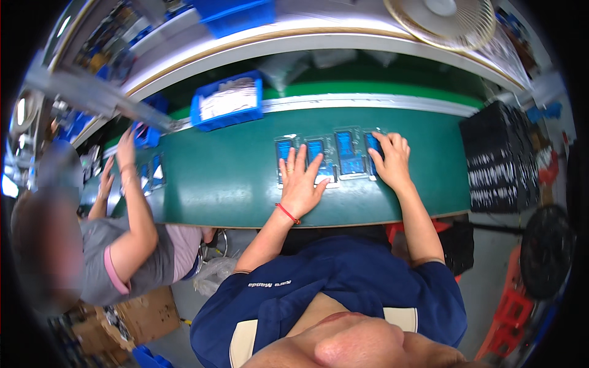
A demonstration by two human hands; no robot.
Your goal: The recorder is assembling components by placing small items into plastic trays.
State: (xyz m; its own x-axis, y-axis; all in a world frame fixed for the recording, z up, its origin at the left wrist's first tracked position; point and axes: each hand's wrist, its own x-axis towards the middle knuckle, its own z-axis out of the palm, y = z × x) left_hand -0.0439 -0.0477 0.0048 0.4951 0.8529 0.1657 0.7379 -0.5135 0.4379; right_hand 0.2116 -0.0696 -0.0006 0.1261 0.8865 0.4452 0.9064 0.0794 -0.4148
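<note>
Several clear plastic packs with blue flat pieces inside lie in a row on the green worktop. My left hand (300, 187) rests palm down with fingers spread over the lower part of the two leftmost packs; one of these is the second pack (315, 149). A red string is round my left wrist. Beside it, the third pack (345, 146) lies untouched between my hands. At the right end, my right hand (394, 161) has its thumb and fingertips apart on the last pack (372, 142), covering its right side.
A blue bin (227, 101) of packed pale pieces stands at the back left. Stacked black trays (498, 159) rise at the right end of the worktop (233, 178). Above runs a shelf with a fan (443, 18). At the left, a co-worker's hands (126, 153) are near similar packs.
</note>
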